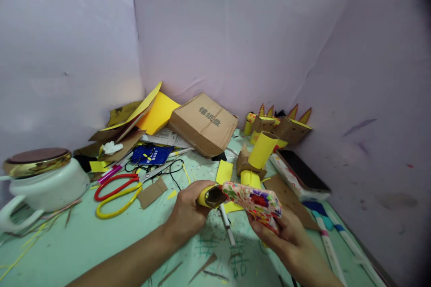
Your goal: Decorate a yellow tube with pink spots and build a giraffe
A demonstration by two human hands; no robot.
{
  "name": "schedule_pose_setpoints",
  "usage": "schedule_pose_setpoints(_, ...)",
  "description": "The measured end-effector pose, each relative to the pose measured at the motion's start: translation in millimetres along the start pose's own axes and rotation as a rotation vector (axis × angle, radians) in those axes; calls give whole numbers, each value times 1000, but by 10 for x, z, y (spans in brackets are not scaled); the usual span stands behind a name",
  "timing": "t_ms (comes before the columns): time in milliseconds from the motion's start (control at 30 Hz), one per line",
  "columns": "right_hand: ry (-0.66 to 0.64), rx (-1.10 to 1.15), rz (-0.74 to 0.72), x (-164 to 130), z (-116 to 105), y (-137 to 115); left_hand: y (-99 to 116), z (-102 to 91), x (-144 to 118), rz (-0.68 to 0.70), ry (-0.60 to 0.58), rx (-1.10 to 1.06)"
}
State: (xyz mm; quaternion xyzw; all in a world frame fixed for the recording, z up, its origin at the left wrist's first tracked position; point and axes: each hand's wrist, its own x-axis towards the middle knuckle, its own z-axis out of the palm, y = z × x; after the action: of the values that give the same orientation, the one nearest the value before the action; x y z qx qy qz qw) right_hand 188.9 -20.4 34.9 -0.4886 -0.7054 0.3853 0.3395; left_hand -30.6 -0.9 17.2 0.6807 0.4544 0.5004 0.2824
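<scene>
My left hand (187, 213) grips a short yellow paper tube (208, 197) with a brown open end, held just above the table. My right hand (286, 235) holds a glue gun (254, 202) with a bright floral pattern, its nozzle pressed at the tube's open end. Both hands hover over the mint green table (84, 242). A white pen (227, 225) lies on the table right below them. An upright yellow paper roll (261, 150) on a brown cardboard piece stands just behind the hands.
Red and yellow scissors (116, 193) lie at the left beside a white pot with a gold lid (40, 178). A brown cardboard box (204, 123), yellow sheets (157, 113) and cardboard figures with pointed ears (286, 126) sit at the back. A phone (301, 171) lies at the right. Pale walls enclose the table.
</scene>
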Motion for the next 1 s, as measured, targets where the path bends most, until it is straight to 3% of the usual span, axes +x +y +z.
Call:
schedule_pose_setpoints(500, 19, -1, -12, 0, 43, -111, -61, 24, -20, -73, -29, -11)
schedule_pose_setpoints(1000, 7, -54, -40, 21, 42, -121, -71, 25, -19, 1, -26, 30)
